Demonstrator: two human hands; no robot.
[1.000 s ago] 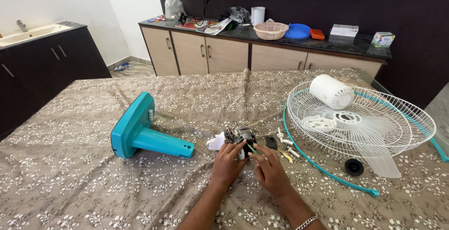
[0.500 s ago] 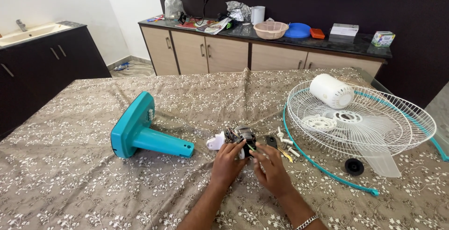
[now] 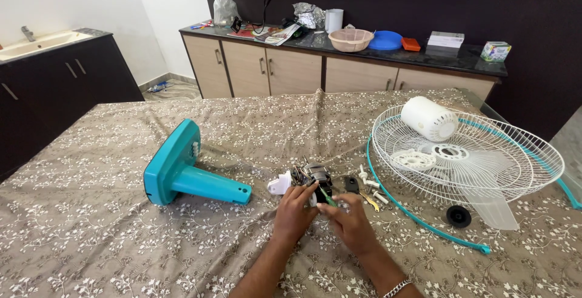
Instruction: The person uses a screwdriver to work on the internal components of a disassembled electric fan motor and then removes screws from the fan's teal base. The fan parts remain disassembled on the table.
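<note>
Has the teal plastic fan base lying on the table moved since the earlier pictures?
No. The teal plastic fan base keeps its place beside the white wire fan guard.

A home kitchen-dining room. A dark stone bench (image 3: 364, 52) over beige wooden cabinets (image 3: 291, 70) holds a woven basket (image 3: 350, 39). A white sink (image 3: 36, 42) sits left, and a floral brown cloth (image 3: 91, 237) covers the table.

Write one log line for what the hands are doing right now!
left hand: steadies fan motor | right hand: holds thin green tool at motor | nearby: teal fan base, white grille
</note>
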